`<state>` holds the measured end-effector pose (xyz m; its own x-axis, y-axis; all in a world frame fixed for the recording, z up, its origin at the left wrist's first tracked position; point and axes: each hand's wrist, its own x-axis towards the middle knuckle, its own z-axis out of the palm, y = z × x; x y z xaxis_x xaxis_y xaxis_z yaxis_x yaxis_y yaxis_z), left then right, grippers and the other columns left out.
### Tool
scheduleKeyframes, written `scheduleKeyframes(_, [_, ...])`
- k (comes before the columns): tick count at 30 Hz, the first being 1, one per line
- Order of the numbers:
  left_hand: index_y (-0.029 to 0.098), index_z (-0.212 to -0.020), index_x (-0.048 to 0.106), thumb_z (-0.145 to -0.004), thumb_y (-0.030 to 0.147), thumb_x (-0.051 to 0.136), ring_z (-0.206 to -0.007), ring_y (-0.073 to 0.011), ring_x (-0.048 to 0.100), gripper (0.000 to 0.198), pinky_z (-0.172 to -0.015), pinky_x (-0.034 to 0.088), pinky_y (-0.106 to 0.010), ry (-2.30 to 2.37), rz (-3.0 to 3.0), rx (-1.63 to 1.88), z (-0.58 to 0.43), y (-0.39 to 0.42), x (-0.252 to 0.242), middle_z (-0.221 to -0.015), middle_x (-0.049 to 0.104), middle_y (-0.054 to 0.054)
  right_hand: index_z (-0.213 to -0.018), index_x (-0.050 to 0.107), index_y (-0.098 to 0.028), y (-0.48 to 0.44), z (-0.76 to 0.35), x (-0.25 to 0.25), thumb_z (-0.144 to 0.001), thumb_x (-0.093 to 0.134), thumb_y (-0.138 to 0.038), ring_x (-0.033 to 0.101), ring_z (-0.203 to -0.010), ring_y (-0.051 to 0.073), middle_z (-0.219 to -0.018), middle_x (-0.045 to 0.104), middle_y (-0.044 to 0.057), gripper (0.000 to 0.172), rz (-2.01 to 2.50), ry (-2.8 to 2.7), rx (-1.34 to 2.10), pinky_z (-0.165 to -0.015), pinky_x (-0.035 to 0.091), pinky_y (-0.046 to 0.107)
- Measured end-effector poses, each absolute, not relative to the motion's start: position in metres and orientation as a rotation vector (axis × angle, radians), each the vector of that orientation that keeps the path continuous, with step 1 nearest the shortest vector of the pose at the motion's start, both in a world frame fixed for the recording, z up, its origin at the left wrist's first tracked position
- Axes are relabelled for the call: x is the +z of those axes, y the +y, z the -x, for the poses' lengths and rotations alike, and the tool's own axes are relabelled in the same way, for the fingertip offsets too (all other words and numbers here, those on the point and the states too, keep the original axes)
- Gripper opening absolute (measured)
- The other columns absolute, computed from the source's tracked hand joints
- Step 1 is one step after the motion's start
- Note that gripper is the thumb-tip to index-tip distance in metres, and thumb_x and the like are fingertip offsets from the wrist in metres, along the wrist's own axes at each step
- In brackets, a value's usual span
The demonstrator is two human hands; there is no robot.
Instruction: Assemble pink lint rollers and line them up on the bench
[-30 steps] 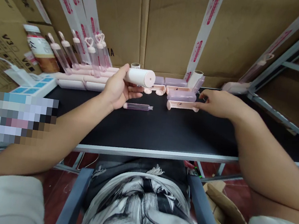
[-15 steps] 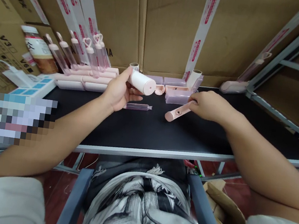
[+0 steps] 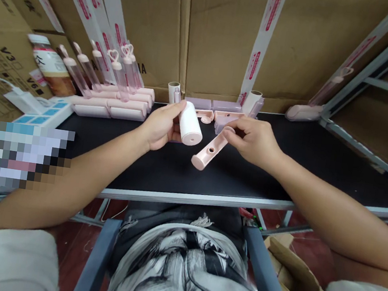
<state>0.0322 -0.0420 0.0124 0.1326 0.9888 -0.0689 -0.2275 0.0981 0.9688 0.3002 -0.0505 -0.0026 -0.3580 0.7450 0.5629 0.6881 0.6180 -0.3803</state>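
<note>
My left hand point(image 3: 162, 126) is closed round a white roller cylinder point(image 3: 190, 124), its flat end tilted down toward me. My right hand point(image 3: 252, 138) pinches the far end of a pink handle piece point(image 3: 209, 150) with a hole in it, held slanted above the black table point(image 3: 211, 177). The free end of the handle points at the cylinder, a short gap apart. Behind them lie more pink and lilac handle parts point(image 3: 227, 116).
Clear tubes with heart caps point(image 3: 118, 70) lean on stacked pink parts point(image 3: 113, 105) at the back left. A bottle point(image 3: 51, 65) and a power strip point(image 3: 45, 112) sit left. Cardboard boxes point(image 3: 214, 28) wall the back; a metal rack point(image 3: 378, 70) stands right.
My right hand picked up the pink handle piece and carried it toward the middle. My left hand tilted the white cylinder down and drew it closer, covering the clear tube on the table.
</note>
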Motion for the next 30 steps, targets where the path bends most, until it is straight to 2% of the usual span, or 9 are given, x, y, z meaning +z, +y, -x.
scheduleKeyframes(5, [0.019,-0.114,0.065,-0.096,0.051,0.081,-0.069,-0.0184,0.073,0.040,-0.067,0.067,-0.033,0.970,-1.097,1.158,-0.036,-0.045,0.006,-0.086,0.073,-0.003,-0.077,0.069,-0.021,-0.049,-0.294,-0.011,-0.092,0.066,-0.027,0.054,-0.055,0.015,-0.063,0.066,0.000,0.017,1.039,-2.015,0.226,-0.059,0.039,0.030])
scheduleKeyframes(8, [0.019,-0.109,0.063,-0.096,0.054,0.080,-0.068,-0.0180,0.072,0.041,-0.062,0.065,-0.031,0.974,-1.139,1.126,-0.040,-0.050,0.005,-0.085,0.071,-0.003,-0.079,0.068,-0.020,-0.053,-0.291,-0.010,-0.093,0.066,-0.030,0.052,-0.056,0.014,-0.064,0.066,0.000,0.017,1.009,-1.989,0.206,-0.059,0.038,0.029])
scheduleKeyframes(12, [0.020,-0.105,0.061,-0.097,0.056,0.079,-0.065,-0.0159,0.070,0.041,-0.057,0.061,-0.027,0.975,-1.215,1.085,-0.045,-0.060,0.008,-0.084,0.070,-0.001,-0.076,0.068,-0.020,-0.058,-0.289,-0.008,-0.095,0.062,-0.029,0.053,-0.059,0.015,-0.065,0.066,0.001,0.022,0.965,-1.994,0.108,-0.062,0.039,0.030])
scheduleKeyframes(17, [0.021,-0.106,0.060,-0.096,0.057,0.080,-0.067,-0.0159,0.071,0.042,-0.056,0.060,-0.026,0.977,-1.243,1.063,-0.049,-0.065,0.009,-0.086,0.070,0.000,-0.075,0.070,-0.021,-0.058,-0.287,-0.012,-0.091,0.063,-0.024,0.054,-0.058,0.015,-0.064,0.067,0.001,0.017,0.962,-1.969,-0.015,-0.062,0.040,0.030])
scheduleKeyframes(21, [0.021,-0.108,0.060,-0.095,0.060,0.080,-0.067,-0.0153,0.070,0.045,-0.055,0.059,-0.025,0.973,-1.258,1.075,-0.049,-0.065,0.008,-0.086,0.070,0.000,-0.090,0.078,-0.020,-0.058,-0.286,-0.014,-0.093,0.064,-0.024,0.056,-0.057,0.015,-0.069,0.072,0.001,0.015,0.901,-2.007,0.030,-0.062,0.041,0.029])
scheduleKeyframes(30, [0.022,-0.108,0.060,-0.096,0.058,0.080,-0.065,-0.0138,0.069,0.043,-0.054,0.056,-0.022,0.981,-1.318,1.061,-0.049,-0.066,0.009,-0.085,0.068,0.001,-0.082,0.077,-0.017,-0.063,-0.287,-0.007,-0.100,0.063,-0.031,0.055,-0.058,0.013,-0.067,0.070,0.001,0.027,0.826,-2.052,0.180,-0.060,0.038,0.029])
